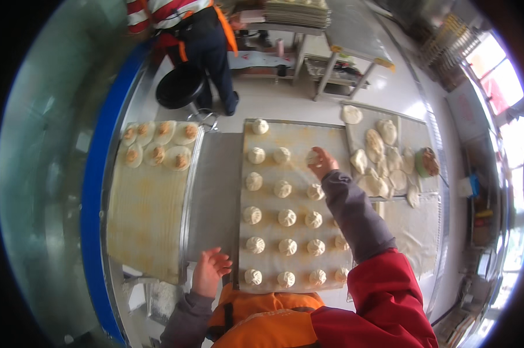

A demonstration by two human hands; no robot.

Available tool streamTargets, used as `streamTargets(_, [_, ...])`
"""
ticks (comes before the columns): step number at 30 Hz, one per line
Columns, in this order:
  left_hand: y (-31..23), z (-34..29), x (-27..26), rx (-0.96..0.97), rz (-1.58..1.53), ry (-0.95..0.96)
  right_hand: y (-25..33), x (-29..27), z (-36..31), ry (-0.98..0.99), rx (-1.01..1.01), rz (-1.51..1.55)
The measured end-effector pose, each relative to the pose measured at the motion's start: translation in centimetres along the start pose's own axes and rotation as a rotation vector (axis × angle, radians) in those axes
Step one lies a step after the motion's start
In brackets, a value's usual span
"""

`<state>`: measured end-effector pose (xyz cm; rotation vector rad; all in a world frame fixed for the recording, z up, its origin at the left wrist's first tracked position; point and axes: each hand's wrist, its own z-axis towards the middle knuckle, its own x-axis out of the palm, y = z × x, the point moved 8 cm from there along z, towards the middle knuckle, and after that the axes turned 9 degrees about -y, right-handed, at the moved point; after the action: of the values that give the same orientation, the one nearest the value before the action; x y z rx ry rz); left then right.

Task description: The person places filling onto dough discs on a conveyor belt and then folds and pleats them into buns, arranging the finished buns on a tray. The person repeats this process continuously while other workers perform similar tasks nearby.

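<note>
On the lined tray (299,136) in front of me, pleated white dough buns stand in rows. My right hand (324,162) reaches to the tray's far right part, its fingers closed around a bun (312,158). Whether that bun touches the liner is hard to see. Another bun (315,192) sits just nearer than it, and my right forearm hides part of the right-hand row. My left hand (211,270) is held off the tray's near left side, fingers spread, with nothing in it.
To the left, another lined tray (146,226) bears flat dough rounds topped with filling (158,154). Loose dough rounds (375,145) and a green bowl of filling (428,162) are at the right. Beyond stand a black stool (180,89), a person (201,40) and a metal table (357,35).
</note>
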<state>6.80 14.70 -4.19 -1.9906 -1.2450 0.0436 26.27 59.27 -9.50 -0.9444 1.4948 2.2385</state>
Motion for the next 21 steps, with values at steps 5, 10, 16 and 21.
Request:
streamTargets(5, [0.7,-4.4,-9.1,0.02,-0.051,-0.293,-3.5,3.2,0.3,0.053,-0.127,-0.213])
streamTargets(10, [-2.0,-4.9,-13.0,0.15,-0.071,-0.355,-1.3,1.6,1.4,0.159,-0.087,-0.218])
streamTargets(16, [-11.4,-0.9,-18.9,0.293,-0.033,-0.396,10.3,-0.5,1.1,0.137,-0.209,-0.023])
streamTargets(21, [-24.9,8.9,-24.4,0.388,0.144,-0.327,20.0,4.4,-3.2,0.27,-0.228,-0.037])
